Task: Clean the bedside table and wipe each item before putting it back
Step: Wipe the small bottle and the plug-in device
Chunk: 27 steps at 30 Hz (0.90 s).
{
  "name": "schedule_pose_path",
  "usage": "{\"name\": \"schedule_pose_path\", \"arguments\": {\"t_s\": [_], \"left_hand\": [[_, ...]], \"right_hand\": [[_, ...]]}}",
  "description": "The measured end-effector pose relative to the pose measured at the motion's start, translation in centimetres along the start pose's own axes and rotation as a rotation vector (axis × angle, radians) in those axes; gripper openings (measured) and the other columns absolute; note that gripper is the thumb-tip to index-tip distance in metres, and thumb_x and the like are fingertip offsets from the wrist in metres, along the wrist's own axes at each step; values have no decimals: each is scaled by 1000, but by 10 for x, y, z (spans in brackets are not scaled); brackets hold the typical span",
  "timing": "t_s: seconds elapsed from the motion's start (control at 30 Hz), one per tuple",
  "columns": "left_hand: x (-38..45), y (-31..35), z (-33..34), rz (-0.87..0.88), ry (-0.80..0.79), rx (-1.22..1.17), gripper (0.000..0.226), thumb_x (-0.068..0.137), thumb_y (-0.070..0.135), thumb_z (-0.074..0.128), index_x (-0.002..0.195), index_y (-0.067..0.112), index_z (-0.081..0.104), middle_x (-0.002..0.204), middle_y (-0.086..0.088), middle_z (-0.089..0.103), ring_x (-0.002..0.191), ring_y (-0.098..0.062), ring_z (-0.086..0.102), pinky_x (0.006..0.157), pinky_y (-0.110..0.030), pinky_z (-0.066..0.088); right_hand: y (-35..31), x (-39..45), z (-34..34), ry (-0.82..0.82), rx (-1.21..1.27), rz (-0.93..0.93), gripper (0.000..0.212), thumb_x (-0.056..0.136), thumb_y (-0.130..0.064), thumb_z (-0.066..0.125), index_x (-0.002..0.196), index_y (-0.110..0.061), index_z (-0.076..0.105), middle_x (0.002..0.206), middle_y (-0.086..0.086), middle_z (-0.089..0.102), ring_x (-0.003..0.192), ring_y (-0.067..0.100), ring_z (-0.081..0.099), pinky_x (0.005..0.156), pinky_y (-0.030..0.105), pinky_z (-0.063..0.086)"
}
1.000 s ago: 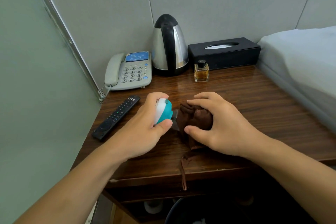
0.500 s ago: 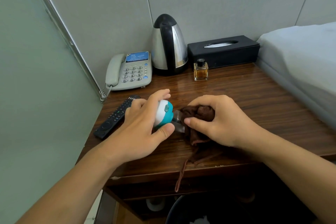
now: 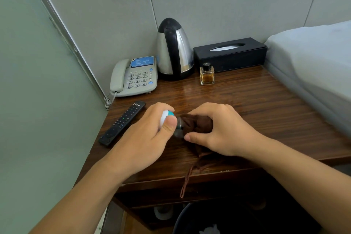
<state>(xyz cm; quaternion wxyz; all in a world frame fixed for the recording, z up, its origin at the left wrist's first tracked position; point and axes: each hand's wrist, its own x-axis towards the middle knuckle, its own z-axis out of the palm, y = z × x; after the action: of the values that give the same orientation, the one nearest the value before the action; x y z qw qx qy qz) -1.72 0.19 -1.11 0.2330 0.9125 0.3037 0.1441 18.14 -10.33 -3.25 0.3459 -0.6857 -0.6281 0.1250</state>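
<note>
My left hand (image 3: 150, 138) grips a small white and teal gadget (image 3: 166, 115) with a clear part (image 3: 178, 129) sticking out to the right, just above the dark wooden bedside table (image 3: 256, 104). My right hand (image 3: 220, 129) holds a bunched brown cloth (image 3: 195, 123) wrapped over that clear part. A tail of the cloth hangs over the table's front edge. Most of the gadget is hidden by my fingers.
Along the back stand a grey telephone (image 3: 135, 76), a steel kettle (image 3: 173, 49), a black tissue box (image 3: 229, 54) and a small perfume bottle (image 3: 207, 74). A black remote (image 3: 122, 122) lies at the left. A bed (image 3: 313, 66) borders the right side. A bin (image 3: 205, 222) sits below.
My left hand has turned the gadget so my thumb now covers its teal side. My right hand has shifted the cloth closer around the clear part.
</note>
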Motion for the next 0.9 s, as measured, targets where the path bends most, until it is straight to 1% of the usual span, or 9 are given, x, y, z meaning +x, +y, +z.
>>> {"name": "schedule_pose_path", "arguments": {"t_s": [0.13,0.3,0.37,0.47,0.53,0.63,0.73,0.8,0.9], "left_hand": [[6,1,10,-118,81,-223,22,108,46,31,112,45,52,118,15,52,102,3,53,88,-33,49],[9,3,15,-182,-50,-325,32,105,22,40,129,42,44,136,16,39,113,2,47,79,-20,42],[13,4,18,-226,13,-438,40,101,18,48,136,37,43,140,12,40,117,0,47,79,-19,40],[18,1,15,-350,132,-786,76,79,12,70,149,22,44,140,5,50,123,-11,52,99,-28,47],[22,-1,13,-404,117,-950,76,75,7,75,146,12,49,134,-3,58,125,-17,55,114,-38,43],[22,2,14,-320,32,-672,35,95,30,70,128,24,62,116,-2,69,107,-10,67,102,-35,54],[17,2,16,-198,-21,-395,34,104,47,50,137,38,46,98,4,68,77,1,66,73,-24,54],[14,1,16,-134,-56,-335,28,106,48,46,132,53,36,99,8,63,81,-1,61,79,-34,54],[13,0,10,-60,-130,-375,34,107,43,49,128,63,31,113,11,58,91,0,57,91,-37,51]], "right_hand": [[-1,-4,0,21,-22,-56,40,82,-48,81,119,-36,74,108,-19,67,103,3,61,90,31,56],[-1,-4,-7,67,-16,-55,31,87,-42,78,117,-35,73,108,-18,66,102,3,62,90,32,56],[0,-3,-7,65,-16,-49,32,88,-42,76,119,-36,71,110,-18,66,103,3,61,91,33,56],[0,-7,-3,95,-26,-45,35,88,-41,77,119,-37,62,108,-19,65,102,2,61,90,33,56],[0,-10,-1,88,-50,-45,34,89,-40,76,119,-35,61,108,-19,64,103,3,60,90,32,56],[3,-14,0,82,-136,-100,38,90,-41,74,126,-32,64,116,-19,61,111,3,55,96,29,51],[4,-17,4,89,-212,-140,50,88,-45,75,134,-29,64,127,-15,61,119,7,53,101,26,47],[2,-17,4,71,-228,-147,52,86,-48,75,135,-30,64,127,-14,62,119,8,54,100,27,47],[0,-8,-6,34,-70,-94,31,85,-46,77,115,-40,72,107,-19,69,102,1,62,89,22,50]]}}
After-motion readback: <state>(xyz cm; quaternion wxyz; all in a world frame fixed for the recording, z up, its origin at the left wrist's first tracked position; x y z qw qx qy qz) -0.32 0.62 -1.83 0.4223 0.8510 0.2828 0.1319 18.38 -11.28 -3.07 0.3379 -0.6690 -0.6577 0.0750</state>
